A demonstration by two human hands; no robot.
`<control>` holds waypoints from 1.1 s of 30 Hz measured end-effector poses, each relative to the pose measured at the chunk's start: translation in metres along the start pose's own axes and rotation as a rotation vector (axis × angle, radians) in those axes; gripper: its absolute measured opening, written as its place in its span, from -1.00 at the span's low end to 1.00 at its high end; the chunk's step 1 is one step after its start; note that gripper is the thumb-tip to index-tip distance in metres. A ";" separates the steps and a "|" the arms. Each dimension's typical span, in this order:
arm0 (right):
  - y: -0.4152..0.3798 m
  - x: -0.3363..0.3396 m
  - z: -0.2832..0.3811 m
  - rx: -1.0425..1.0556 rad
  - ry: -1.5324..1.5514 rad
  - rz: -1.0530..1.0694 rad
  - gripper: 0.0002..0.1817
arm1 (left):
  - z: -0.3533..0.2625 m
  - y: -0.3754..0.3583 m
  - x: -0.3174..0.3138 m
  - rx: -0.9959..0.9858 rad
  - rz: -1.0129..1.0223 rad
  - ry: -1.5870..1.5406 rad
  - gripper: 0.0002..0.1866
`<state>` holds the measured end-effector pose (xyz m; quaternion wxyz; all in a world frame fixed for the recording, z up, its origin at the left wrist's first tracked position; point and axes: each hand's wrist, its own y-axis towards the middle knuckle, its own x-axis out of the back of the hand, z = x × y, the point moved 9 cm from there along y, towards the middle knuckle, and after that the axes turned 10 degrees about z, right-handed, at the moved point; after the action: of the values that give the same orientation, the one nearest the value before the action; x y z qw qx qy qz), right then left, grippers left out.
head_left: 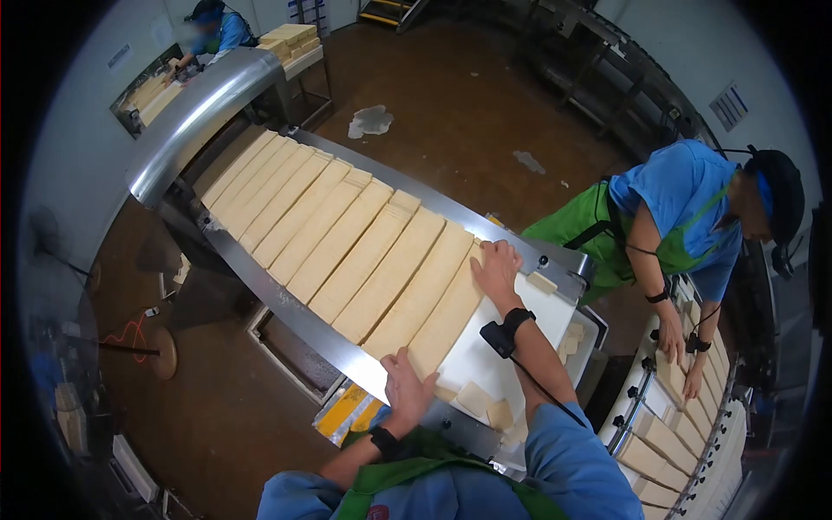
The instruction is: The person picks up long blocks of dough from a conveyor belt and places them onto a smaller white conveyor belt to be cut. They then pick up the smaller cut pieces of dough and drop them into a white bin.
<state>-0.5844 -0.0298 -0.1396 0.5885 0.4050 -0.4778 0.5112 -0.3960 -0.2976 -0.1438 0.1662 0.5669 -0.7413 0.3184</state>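
Note:
Long pale yellow slabs [342,234] lie side by side across a conveyor. The nearest slab [451,321] is between my two hands. My left hand [407,387] grips its near left end, fingers bent against the edge. At the far right end, my right hand [497,273] is closed over the corner, its fingertips pressed on the slab. Thin cut pieces [403,204] rest at the far ends of some slabs. Loose square pieces [474,399] lie on the white surface [520,325] near my right forearm.
Metal rails [321,334] edge the conveyor, and a curved steel hood [208,113] spans its far end. On the right, a co-worker [685,208] handles slabs on a second conveyor [663,451]. Another person [221,35] works at the back left beside stacked blocks [290,39].

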 end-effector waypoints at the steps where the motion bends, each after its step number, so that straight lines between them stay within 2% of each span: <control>1: 0.000 0.001 0.000 0.003 0.008 -0.013 -0.54 | 0.000 0.000 -0.001 0.003 0.006 0.005 -0.09; 4: 0.004 -0.001 0.000 -0.040 -0.048 0.042 -0.50 | -0.002 -0.001 -0.002 0.015 0.020 0.015 -0.09; 8: 0.002 0.009 0.000 -0.087 -0.057 0.000 -0.51 | -0.007 -0.001 -0.002 0.017 0.024 0.045 -0.08; 10: -0.009 0.012 -0.019 -0.181 -0.031 0.041 -0.53 | -0.012 -0.001 -0.003 0.006 0.034 0.060 -0.09; 13: -0.059 0.035 -0.059 -0.256 -0.057 -0.063 -0.50 | -0.024 0.000 -0.010 -0.051 0.061 0.098 -0.11; 16: -0.122 0.045 -0.112 -0.404 -0.057 -0.040 -0.46 | -0.043 0.003 -0.020 -0.184 0.111 0.181 -0.11; 18: -0.166 0.049 -0.149 -0.484 -0.021 -0.161 -0.48 | -0.063 0.006 -0.026 -0.288 0.154 0.244 -0.11; 20: -0.193 0.049 -0.171 -0.506 0.064 -0.174 -0.42 | -0.069 0.015 -0.040 -0.205 0.325 0.301 -0.07; 22: -0.206 0.045 -0.175 -0.540 0.340 -0.168 -0.38 | -0.070 0.017 -0.049 -0.222 0.342 0.348 -0.03; 24: -0.207 0.053 -0.166 -0.446 0.372 -0.278 -0.41 | -0.049 0.022 -0.066 -0.167 0.264 0.426 0.01; 25: -0.209 0.041 -0.172 -0.479 0.418 -0.242 -0.45 | -0.045 0.026 -0.074 -0.150 0.277 0.404 0.04; 26: -0.210 0.029 -0.176 -0.413 0.365 -0.313 -0.48 | -0.045 0.025 -0.078 -0.189 0.256 0.385 0.02; 27: -0.215 0.023 -0.178 -0.443 0.399 -0.265 -0.42 | -0.047 0.025 -0.083 -0.235 0.245 0.362 0.00; 28: -0.227 0.033 -0.175 -0.452 0.315 -0.276 -0.44 | -0.061 0.020 -0.084 -0.326 0.239 0.373 -0.07; 29: -0.257 0.043 -0.206 -0.535 0.401 -0.309 -0.42 | -0.087 0.015 -0.106 -0.476 0.234 0.376 -0.11; 30: -0.270 0.062 -0.172 -0.497 0.267 -0.482 -0.36 | -0.075 0.005 -0.084 -0.419 0.094 0.401 -0.14; 31: -0.293 0.082 -0.177 -0.572 0.404 -0.339 -0.25 | -0.093 -0.007 -0.087 -0.419 0.113 0.361 -0.16; 33: -0.356 0.113 -0.194 -0.660 0.364 -0.509 -0.28 | -0.135 -0.034 -0.109 -0.529 0.168 0.330 -0.19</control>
<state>-0.2014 0.1283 -0.0666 0.8674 0.2038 -0.3891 0.2339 -0.3463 -0.1330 -0.1002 0.3988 0.3817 -0.8057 0.2148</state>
